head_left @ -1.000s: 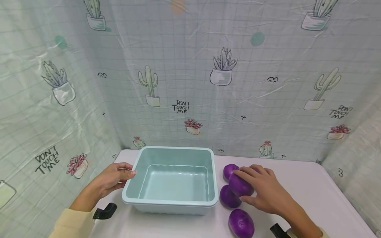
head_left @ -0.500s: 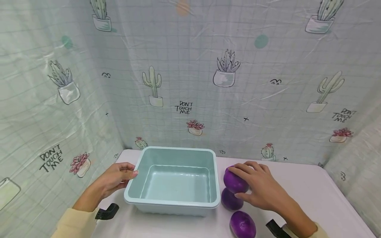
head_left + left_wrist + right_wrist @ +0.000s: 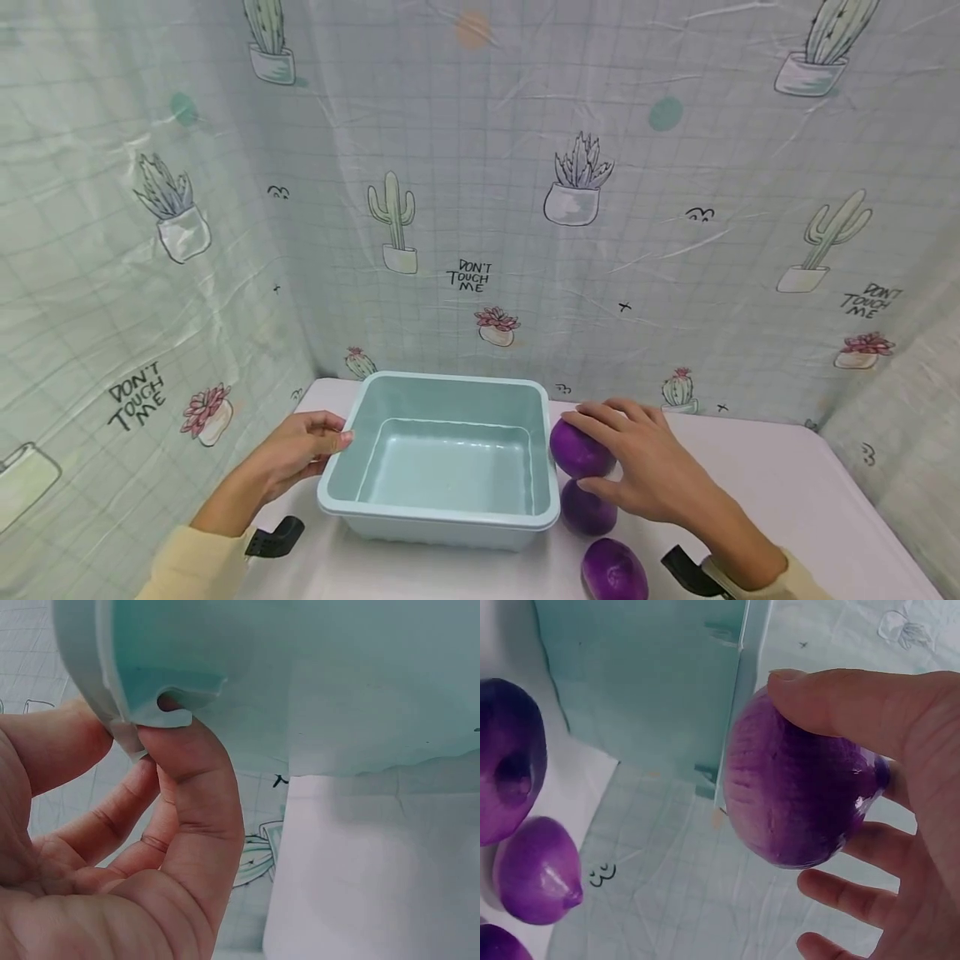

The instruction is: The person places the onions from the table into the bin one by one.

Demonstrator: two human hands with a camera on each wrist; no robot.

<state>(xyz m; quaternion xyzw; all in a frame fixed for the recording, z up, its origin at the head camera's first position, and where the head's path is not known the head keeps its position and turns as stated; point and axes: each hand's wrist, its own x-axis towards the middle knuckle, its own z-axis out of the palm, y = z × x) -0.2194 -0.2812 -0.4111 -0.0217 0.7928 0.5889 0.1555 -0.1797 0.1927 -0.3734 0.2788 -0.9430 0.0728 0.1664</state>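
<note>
My left hand (image 3: 303, 454) pinches the left rim of a pale blue-green plastic basin (image 3: 446, 518); in the left wrist view, thumb and index finger close on the rim beside a small notched tab (image 3: 176, 718). My right hand (image 3: 648, 462) grips a shiny purple onion (image 3: 579, 450) by its sides, level with the basin's right rim. The right wrist view shows that onion (image 3: 787, 784) close beside the basin wall, its pointed end toward the palm. Two more purple onions, a dark one (image 3: 588, 510) and a nearer one (image 3: 615, 572), lie on the table. Nothing lies inside the basin.
The white table (image 3: 757, 483) carries everything. A cactus-printed plastic curtain (image 3: 480, 208) hangs behind it and along both sides. In the right wrist view, several onions, including a small one (image 3: 536, 871), lie at the left.
My right hand has moved left with the onion, up to the basin's right rim. The back onion, visible a second ago, is now hidden in the head view. My left hand keeps its hold.
</note>
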